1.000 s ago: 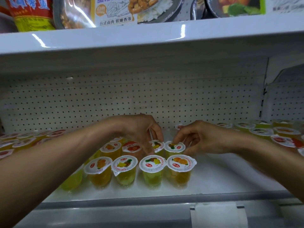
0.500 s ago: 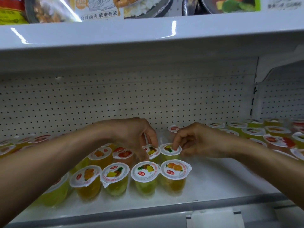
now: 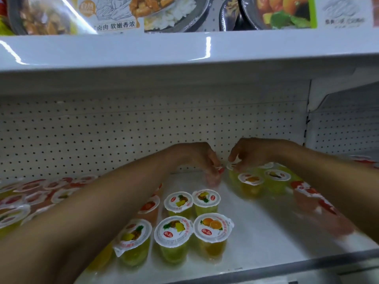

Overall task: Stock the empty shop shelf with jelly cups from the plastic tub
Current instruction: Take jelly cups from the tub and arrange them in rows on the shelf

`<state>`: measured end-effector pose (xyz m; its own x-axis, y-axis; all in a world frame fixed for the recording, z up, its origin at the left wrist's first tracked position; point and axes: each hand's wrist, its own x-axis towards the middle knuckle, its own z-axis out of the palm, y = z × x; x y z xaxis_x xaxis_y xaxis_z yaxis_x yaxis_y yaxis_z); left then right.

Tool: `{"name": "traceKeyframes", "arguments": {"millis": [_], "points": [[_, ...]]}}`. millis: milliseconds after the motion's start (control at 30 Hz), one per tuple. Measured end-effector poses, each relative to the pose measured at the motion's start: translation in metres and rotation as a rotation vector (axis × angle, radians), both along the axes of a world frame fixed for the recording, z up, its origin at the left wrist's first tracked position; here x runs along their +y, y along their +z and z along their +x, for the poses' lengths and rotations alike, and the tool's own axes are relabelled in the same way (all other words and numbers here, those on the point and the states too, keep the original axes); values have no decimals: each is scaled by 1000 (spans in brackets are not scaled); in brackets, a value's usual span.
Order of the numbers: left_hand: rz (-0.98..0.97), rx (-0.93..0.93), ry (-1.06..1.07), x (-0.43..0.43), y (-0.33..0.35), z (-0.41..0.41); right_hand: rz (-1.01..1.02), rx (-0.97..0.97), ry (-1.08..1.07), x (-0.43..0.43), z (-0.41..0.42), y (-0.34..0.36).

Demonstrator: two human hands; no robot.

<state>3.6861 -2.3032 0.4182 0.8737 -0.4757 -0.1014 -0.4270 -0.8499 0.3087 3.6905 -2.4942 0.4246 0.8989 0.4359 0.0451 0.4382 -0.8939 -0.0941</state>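
Observation:
Several jelly cups with white printed lids stand in rows on the white shelf (image 3: 258, 232); an orange one (image 3: 213, 236) is at the front. My left hand (image 3: 196, 158) reaches to the back of the shelf, and its fingertips pinch a pinkish-red jelly cup (image 3: 214, 180). My right hand (image 3: 249, 153) is close beside it, with curled fingers pinching the lid edge of a yellow-green jelly cup (image 3: 232, 176). Both arms stretch in over the front rows. The plastic tub is out of view.
More jelly cups crowd the shelf's left end (image 3: 30, 193) and right side (image 3: 274, 181). A white pegboard (image 3: 102, 136) closes the back. The upper shelf (image 3: 184, 52) hangs low overhead and carries boxed ready meals (image 3: 123, 15). A metal lip (image 3: 287, 265) runs along the front.
Both hands have left the second-row cups and moved back and to the right, toward the pegboard. Each now pinches a cup there. The view has shifted closer.

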Motion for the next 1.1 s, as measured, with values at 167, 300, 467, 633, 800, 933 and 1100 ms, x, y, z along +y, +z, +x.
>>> {"name": "traceKeyframes", "arguments": {"millis": [167, 300, 467, 633, 800, 933, 1100], "points": [[-22, -18, 19, 0, -3, 20, -5, 15, -12, 8, 10, -10], [19, -12, 38, 18, -2, 13, 101, 52, -50, 12, 11, -14], [51, 17, 90, 55, 3, -5, 175, 110, 79, 34, 1, -17], [-45, 24, 139, 77, -2, -19, 247, 155, 194, 60, -8, -23], [15, -46, 178, 89, -5, -13, 302, 112, 178, 72, 1, -30], [22, -60, 214, 93, -7, -7, 329, 53, 158, 79, 7, -37], [0, -73, 221, 94, -9, -5, 329, 39, 189, 78, 11, -41]]}}
